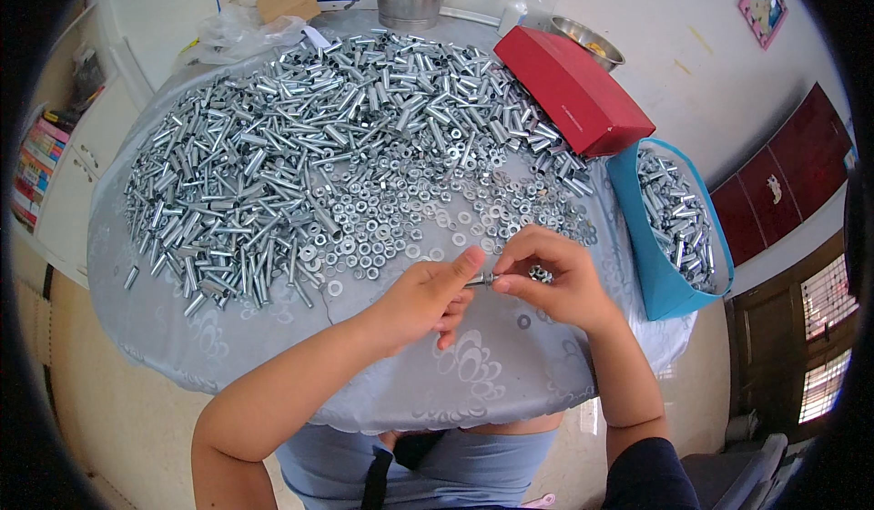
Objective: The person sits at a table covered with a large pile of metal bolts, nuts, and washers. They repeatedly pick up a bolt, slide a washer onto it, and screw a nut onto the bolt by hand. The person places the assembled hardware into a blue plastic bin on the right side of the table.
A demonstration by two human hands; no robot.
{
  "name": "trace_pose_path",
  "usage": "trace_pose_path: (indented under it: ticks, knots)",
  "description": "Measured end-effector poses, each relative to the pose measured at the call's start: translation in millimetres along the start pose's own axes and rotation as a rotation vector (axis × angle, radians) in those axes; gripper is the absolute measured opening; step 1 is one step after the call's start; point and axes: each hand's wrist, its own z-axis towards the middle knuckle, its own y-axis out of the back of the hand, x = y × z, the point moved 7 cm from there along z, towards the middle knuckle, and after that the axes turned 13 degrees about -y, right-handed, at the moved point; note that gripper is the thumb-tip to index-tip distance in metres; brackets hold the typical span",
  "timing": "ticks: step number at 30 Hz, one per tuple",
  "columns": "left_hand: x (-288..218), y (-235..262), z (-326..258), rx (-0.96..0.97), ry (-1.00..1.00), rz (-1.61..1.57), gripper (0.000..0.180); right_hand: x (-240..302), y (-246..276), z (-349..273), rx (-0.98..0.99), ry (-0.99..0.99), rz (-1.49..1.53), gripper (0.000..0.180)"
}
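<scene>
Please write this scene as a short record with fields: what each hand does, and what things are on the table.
left hand: pinches a small metal bolt between thumb and fingers
right hand: fingertips at the bolt's other end, with a few nuts held in its fingers
table: round, under a grey patterned cloth
sleeves: big pile of silver metal pieces, far and left
washers: loose nuts and washers, spread beyond the hands
blue bin: right edge, holds metal parts
red box: far right, closed

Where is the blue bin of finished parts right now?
In the head view, the blue bin sits at the table's right edge, beside the right hand, just below the red box.
</scene>
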Motion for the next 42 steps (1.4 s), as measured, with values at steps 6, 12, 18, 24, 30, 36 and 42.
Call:
trace_pose_path:
  ticks: [6, 12, 18, 24, 30, 36, 42]
  knots:
    - [-0.7, -1.5, 0.3, -0.004, 0.017, 0.014, 0.053, 11.6, -3.1, -2.7, 0.01, 0.016, -0.18, 0.018]
    - [-2.7, 4.3, 0.0, -0.023, -0.003, 0.037, 0.053, 7.1, 20.9, -5.7, -0.062, 0.096, -0.506, 0.023]
    - [-2.9, 1.9, 0.4, -0.003, -0.004, 0.031, 0.054, 2.3, 28.3, -9.0, -0.042, 0.034, -0.644, 0.024]
    - [-4.0, -0.1, -0.4, -0.003, 0.002, 0.06, 0.054, -9.4, 28.3, -14.8, 0.066, -0.112, -0.676, 0.028]
    - [-1.4, 3.5, 0.6, -0.016, 0.017, 0.06, 0.055, -10.5, 31.5, -18.0, 0.059, -0.152, -0.699, 0.03]
    - [0.2, 5.2, 1.0, -0.029, 0.032, 0.063, 0.055, -13.2, 27.7, -17.1, 0.077, -0.157, -0.707, 0.024]
    - [-1.3, 3.2, 1.1, -0.036, 0.027, 0.038, 0.051, -15.3, 29.7, -18.0, 0.073, -0.139, -0.703, 0.02]
